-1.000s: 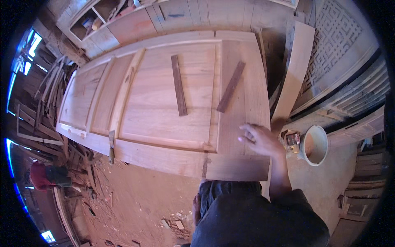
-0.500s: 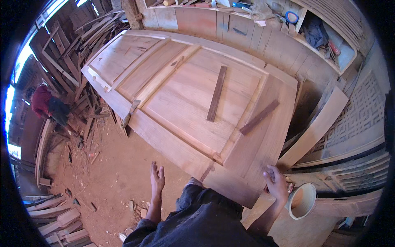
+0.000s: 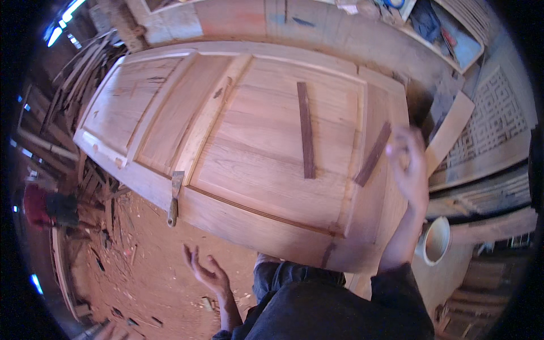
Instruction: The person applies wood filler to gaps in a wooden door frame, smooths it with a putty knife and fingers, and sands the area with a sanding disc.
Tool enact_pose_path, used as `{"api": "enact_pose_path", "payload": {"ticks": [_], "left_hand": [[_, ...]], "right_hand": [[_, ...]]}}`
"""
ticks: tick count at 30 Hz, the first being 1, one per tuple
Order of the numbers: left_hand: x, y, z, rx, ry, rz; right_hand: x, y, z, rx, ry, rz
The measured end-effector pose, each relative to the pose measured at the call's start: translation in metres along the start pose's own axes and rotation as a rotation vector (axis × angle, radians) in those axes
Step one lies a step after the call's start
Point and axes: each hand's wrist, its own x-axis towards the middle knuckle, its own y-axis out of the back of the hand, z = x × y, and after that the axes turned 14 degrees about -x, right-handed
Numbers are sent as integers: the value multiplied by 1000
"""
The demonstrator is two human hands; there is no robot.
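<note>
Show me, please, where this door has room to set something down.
The large panel is bare between the pale crossbar and the left dark strip, as is the narrower panel left of that crossbar. The slanted strip and right hand crowd the right end.

The head view looks from the person's brow, through the left of two fisheye cameras worn side by side, facing steeply down and forward over the dark-clad torso (image 3: pixel 334 309) at the lower edge. It sits close above the left hand (image 3: pixel 211 277) and the right hand (image 3: pixel 409 164), with the panelled door (image 3: pixel 272 141) a little farther off, seen from above its near long side. Beyond that, the board wall (image 3: pixel 351 51) curves across the top, and the floor (image 3: pixel 153 255) spreads at lower left; straight edges bow toward the dark round rim
</note>
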Motion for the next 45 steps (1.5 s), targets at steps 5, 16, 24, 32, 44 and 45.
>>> {"api": "enact_pose_path", "payload": {"ticks": [5,16,24,32,44,45], "left_hand": [[92,51,-68,32,31,8],[243,29,-204,43,-54,-230],[233,-28,-213,-216,-4,16],[240,-24,-201,-81,29,-100],[209,-32,-234,-364,168,109],[209,-32,-238,-421,202,93]], "right_hand": [[90,-9,-38,-76,61,344],[223,-98,-127,35,176,156],[400,-247,-109,1,253,208],[581,-352,-61,-26,-317,437],[606,-349,-90,-225,-427,361],[594,-341,-93,-247,-343,365]]}}
